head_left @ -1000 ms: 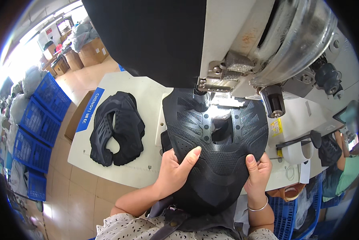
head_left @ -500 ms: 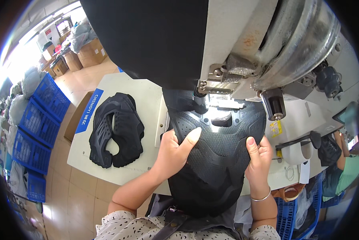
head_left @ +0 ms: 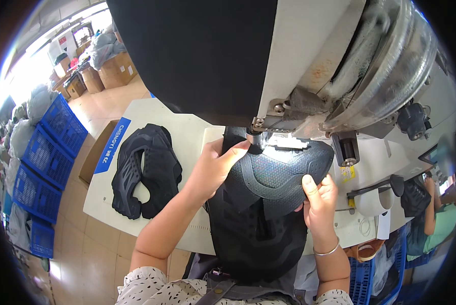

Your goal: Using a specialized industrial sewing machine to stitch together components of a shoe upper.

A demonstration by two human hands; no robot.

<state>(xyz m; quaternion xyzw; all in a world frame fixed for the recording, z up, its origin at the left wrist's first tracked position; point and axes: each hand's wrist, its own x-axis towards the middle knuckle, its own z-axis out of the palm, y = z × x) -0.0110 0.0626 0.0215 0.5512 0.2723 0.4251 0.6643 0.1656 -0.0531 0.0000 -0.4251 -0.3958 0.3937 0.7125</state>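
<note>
A black textured shoe upper [head_left: 279, 173] lies under the lit working head of a machine [head_left: 317, 91]. My left hand [head_left: 212, 168] is closed on its left edge, the thumb close beside the metal part [head_left: 256, 141] under the head. Pinched between the thumb and fingers of my right hand [head_left: 320, 199] is the upper's right-hand lower edge. Below the piece, more black shoe uppers [head_left: 233, 239] rest in front of my body, partly covered by it. To the left, a stack of black uppers [head_left: 174, 175] lies curved on the white table [head_left: 190, 129].
A blue strip [head_left: 114, 145] marks the table's left edge, beside a cardboard box [head_left: 98, 157]. Blue crates [head_left: 40, 173] with bags line the left side of the floor. At right stand a white rounded machine part [head_left: 372, 203], a blue basket [head_left: 362, 282] and another person's arm [head_left: 431, 213].
The upper under the machine has turned and shifted; its central opening no longer shows, and more of the uppers below is visible. My left hand has moved up toward the machine head.
</note>
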